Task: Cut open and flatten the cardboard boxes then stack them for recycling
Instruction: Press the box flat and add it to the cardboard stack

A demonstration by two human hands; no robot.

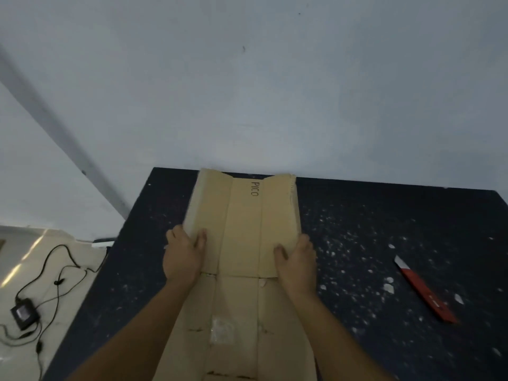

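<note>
Pressing one cut-open cardboard box (242, 237) flat, left hand (182, 257) and right hand (298, 261) each grip a side; one red knife (424, 290) apart

So there's one cardboard box (242, 243) and two hands on it, left hand (182, 257) and right hand (298, 262). One red box cutter (424, 292) on one dark table (384, 215). One black power adapter (23, 312) at lower left.
</note>
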